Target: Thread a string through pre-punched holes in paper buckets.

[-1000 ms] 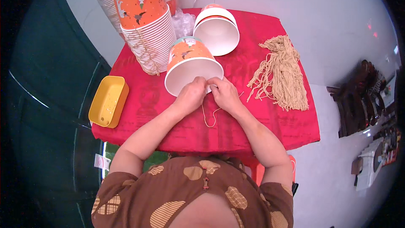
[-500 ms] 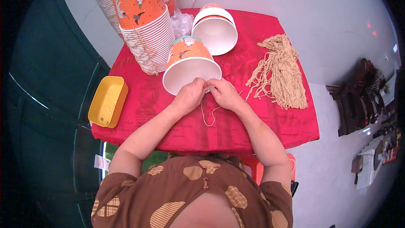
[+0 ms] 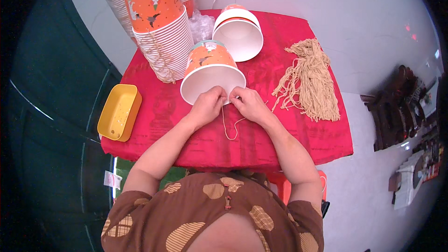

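An orange and green paper bucket [image 3: 196, 84] lies on its side in front of me, its white inside facing me. At its near rim my left hand [image 3: 208, 106] and my right hand [image 3: 249, 104] pinch a thin beige string [image 3: 226, 128]. The string hangs in a loop below my fingers onto the red cloth. A small gap separates the two hands. My fingertips cover the spot where string and rim meet, so I cannot tell whether the string passes through the bucket.
A tall stack of paper buckets [image 3: 161, 42] stands at the back left, near a crumpled clear plastic bag [image 3: 201, 25]. More buckets [image 3: 240, 39] lie behind. A yellow tray [image 3: 133, 112] sits left, a bundle of beige strings [image 3: 315, 84] right, all on the red tablecloth [image 3: 205, 151].
My hands have drawn slightly apart at the rim, the left one moving a little left and the right one a little right. The bucket has barely shifted.
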`<action>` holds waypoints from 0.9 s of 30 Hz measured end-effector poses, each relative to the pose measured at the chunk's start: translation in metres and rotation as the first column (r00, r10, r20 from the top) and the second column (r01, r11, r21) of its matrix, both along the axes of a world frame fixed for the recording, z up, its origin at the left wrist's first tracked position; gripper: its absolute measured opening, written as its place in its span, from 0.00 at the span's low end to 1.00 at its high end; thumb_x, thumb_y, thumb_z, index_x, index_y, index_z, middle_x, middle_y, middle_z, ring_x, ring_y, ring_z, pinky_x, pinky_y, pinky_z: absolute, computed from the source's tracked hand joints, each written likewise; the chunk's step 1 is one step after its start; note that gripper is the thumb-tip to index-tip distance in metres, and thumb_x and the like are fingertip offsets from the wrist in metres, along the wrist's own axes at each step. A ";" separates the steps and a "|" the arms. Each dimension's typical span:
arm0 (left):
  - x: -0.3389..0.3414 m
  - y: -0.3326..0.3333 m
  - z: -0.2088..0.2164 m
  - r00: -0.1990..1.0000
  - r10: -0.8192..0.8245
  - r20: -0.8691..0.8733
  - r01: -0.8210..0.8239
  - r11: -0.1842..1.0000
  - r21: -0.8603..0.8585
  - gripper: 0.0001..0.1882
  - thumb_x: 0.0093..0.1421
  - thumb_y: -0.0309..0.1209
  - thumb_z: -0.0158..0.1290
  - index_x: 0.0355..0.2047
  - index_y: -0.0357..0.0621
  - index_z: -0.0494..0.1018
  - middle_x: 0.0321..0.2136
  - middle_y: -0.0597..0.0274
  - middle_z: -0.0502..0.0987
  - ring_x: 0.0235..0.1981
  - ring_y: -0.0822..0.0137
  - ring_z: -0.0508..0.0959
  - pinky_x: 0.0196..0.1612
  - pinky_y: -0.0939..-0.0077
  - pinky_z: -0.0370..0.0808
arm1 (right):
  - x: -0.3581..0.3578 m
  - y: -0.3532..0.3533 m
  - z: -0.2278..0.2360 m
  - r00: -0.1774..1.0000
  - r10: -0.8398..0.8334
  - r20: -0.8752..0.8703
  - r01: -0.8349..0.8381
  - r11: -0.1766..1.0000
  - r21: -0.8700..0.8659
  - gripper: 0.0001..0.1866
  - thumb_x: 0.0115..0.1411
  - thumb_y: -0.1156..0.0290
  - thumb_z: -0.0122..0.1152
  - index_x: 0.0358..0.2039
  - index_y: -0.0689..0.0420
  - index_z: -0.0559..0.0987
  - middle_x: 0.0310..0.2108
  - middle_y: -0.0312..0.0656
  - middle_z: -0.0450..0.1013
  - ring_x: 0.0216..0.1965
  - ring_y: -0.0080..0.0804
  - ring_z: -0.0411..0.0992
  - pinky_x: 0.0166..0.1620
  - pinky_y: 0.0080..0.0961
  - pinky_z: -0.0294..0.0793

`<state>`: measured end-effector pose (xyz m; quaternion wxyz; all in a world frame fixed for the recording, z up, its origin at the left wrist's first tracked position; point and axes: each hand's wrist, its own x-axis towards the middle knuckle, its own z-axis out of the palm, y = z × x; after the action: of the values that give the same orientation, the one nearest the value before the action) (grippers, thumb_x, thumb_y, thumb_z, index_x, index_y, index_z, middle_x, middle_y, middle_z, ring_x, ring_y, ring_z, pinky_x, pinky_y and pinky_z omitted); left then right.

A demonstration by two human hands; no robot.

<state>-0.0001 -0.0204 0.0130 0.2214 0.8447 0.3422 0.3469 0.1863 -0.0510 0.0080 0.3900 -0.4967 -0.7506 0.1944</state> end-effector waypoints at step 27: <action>0.003 0.005 -0.003 0.987 0.158 0.037 -0.158 0.987 -0.026 0.02 0.54 0.20 0.47 0.28 0.33 0.69 0.30 0.41 0.74 0.34 0.41 0.76 0.38 0.53 0.72 | 0.007 -0.011 0.015 0.983 0.133 0.124 -0.140 0.989 0.051 0.05 0.49 0.76 0.56 0.23 0.65 0.77 0.31 0.55 0.71 0.37 0.52 0.71 0.41 0.42 0.72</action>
<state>0.0033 -0.0159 0.0100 0.2095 0.8055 0.4078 0.3755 0.1934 -0.0618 0.0232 0.3446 -0.4428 -0.8105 0.1681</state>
